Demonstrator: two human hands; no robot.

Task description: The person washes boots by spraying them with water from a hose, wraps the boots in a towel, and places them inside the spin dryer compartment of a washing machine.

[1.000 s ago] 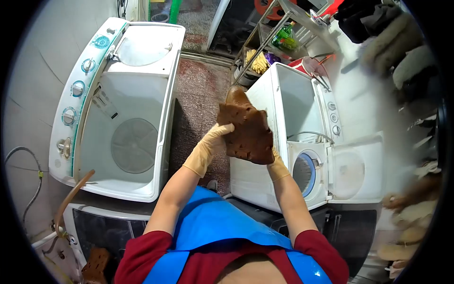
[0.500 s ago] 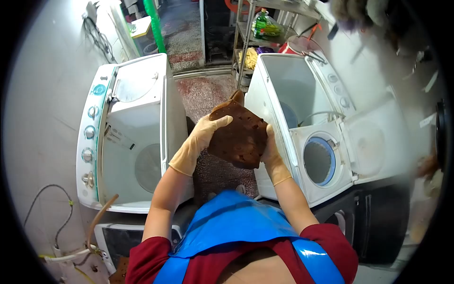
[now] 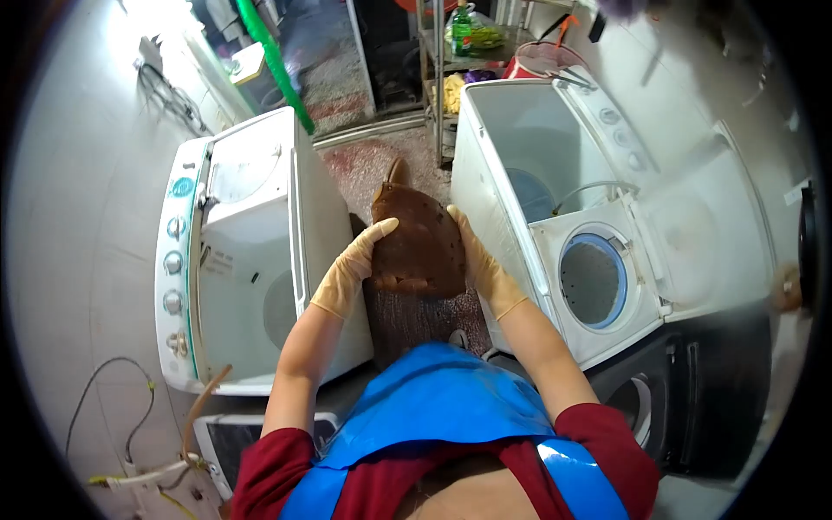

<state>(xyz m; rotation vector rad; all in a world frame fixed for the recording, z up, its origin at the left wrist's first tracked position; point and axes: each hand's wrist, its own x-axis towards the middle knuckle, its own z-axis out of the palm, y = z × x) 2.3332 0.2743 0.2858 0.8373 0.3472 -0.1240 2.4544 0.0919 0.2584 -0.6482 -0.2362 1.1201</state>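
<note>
A brown shoe or boot-like item (image 3: 418, 243), its pointed tan end facing away from me, is held up over the floor between two washing machines. My left hand (image 3: 357, 260), in a cream rubber glove, grips its left edge with the thumb on top. On the opposite edge is my right hand (image 3: 482, 267), also gloved, its fingers closed round the side. Small holes or dark marks show along the item's surface; what exactly it is, I cannot make out.
An open twin-tub washer (image 3: 247, 277) stands on the left, another (image 3: 546, 156) on the right with its spin tub (image 3: 594, 279) uncovered. Beyond are a metal rack (image 3: 440, 95), a green bottle (image 3: 461, 33) and a red bucket (image 3: 542, 61). A brown hose (image 3: 206, 407) lies lower left.
The brown item has turned more upright and shifted slightly left, with both hands still on it. My right fingers now lie higher along its edge. The view has swung and tilted.
</note>
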